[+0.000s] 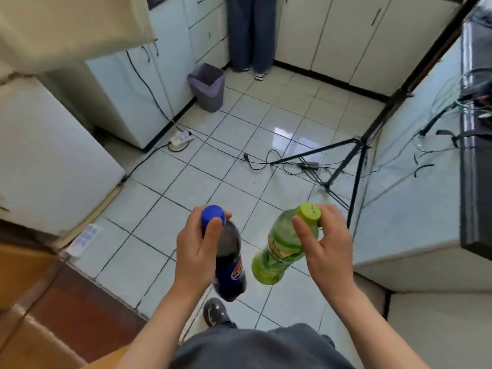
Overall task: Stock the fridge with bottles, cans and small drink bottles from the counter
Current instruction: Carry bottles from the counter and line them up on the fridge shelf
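Note:
My left hand (pixel 195 251) grips a dark cola bottle (pixel 231 267) with a blue cap by its neck; the bottle hangs over the tiled floor. My right hand (pixel 326 249) pinches a green drink bottle (pixel 282 249) just under its lime-green cap, and the bottle tilts down to the left. The two bottles hang side by side, a little apart. The white fridge (pixel 48 155) stands at the left with its door shut. The counter (pixel 415 203) runs along the right side.
A tripod (pixel 356 155) and loose cables lie on the floor at the right. A power strip (pixel 182 137) and a purple bin (pixel 207 86) sit near the left cabinets. Another person's legs (pixel 250 35) stand at the far cabinets. A brown wooden surface is at lower left.

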A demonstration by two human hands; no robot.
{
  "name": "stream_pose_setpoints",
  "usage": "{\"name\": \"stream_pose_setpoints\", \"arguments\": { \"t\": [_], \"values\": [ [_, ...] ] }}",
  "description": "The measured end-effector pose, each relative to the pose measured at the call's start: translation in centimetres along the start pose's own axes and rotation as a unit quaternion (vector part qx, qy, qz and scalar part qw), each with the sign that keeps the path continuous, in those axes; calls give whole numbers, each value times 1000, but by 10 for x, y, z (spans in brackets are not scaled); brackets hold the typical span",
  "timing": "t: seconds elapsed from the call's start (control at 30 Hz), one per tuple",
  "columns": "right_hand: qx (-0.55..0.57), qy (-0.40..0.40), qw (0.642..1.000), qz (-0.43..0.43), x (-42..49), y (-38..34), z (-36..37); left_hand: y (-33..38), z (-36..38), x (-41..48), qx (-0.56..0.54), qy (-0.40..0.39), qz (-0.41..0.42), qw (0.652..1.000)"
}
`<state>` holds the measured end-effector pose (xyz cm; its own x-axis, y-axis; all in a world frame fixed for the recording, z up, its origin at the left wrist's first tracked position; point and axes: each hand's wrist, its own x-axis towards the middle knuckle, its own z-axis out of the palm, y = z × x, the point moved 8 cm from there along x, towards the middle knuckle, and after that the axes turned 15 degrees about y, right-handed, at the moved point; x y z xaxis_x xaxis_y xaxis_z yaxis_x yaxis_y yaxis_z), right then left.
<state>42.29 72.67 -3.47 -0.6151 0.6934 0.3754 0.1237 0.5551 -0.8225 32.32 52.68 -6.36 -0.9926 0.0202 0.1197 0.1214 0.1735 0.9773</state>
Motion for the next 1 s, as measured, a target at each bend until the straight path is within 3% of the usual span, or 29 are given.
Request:
{"name": "stream_pose_setpoints", "arguments": {
  "t": [0.17,0.47,0.83,1.0],
  "values": [
    [26,-39,998,-29,-1,-53,98,-15,-96,64,36,64,34,997],
    [55,-157,983,-74,16,-131,270,-73,-228,142,1,245,-41,969],
    [145,-306,929,-152,45,-268,579,-121,-406,311,55,404,-91,909],
    [182,-341,901,-195,59,-349,691,-121,-483,387,85,455,-62,884]
  ]
}}
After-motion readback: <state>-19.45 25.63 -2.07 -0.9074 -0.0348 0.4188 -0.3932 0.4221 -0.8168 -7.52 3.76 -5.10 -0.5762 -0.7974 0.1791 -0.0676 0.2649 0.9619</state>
